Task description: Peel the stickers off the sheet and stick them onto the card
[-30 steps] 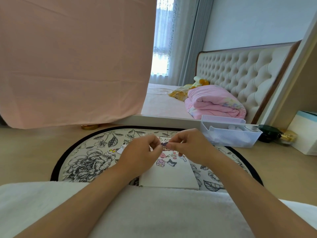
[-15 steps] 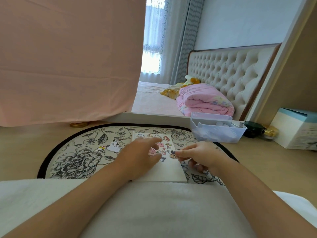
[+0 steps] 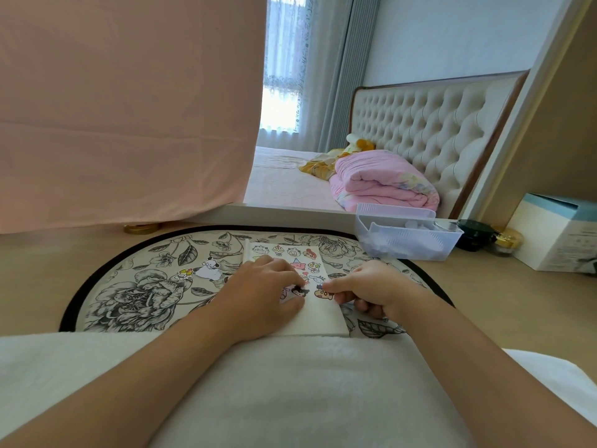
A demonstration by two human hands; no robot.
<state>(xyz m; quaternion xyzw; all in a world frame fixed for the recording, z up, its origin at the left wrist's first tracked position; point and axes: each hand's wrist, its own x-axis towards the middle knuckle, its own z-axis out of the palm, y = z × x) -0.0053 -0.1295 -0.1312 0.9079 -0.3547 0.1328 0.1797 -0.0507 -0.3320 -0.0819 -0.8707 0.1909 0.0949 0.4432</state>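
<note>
So, both hands are down on the card, each on a sticker.
Left hand [image 3: 261, 286] lies flat on the white card [image 3: 318, 321], fingers straight, fingertips pressing a small dark sticker [image 3: 298, 290]. Right hand [image 3: 371, 287] is curled, thumb and forefinger pinching a brown sticker [image 3: 319, 293] at the card's right edge. The card sits on a floral mat [image 3: 135, 295], its near end against a white towel [image 3: 290, 383]. Two loose stickers [image 3: 208, 270] lie on the mat to its left.
</note>
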